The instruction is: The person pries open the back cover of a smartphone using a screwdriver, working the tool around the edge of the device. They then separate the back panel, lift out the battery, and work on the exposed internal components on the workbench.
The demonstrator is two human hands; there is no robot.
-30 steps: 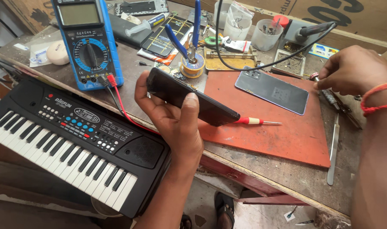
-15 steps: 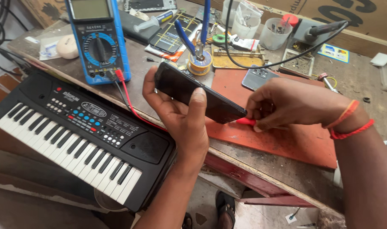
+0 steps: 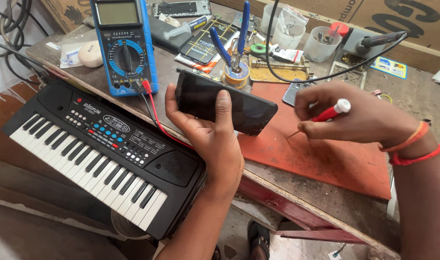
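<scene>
Left hand (image 3: 208, 132) clamped around dark phone (image 3: 225, 102) at frame centre, right hand (image 3: 350, 115) pinching red-handled screwdriver (image 3: 326, 114) just beside it, hands apart, orange mat (image 3: 326, 161) beneath, toy keyboard (image 3: 99, 149) lower left.

Grey multimeter screen (image 3: 117, 13) top left; dark phone screen (image 3: 225, 102) centre

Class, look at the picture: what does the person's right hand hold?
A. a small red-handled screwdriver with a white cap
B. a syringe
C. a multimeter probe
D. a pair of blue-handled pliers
A: the right hand pinches a small red-handled screwdriver, its tip aimed toward the dark phone held in the left hand.
</scene>
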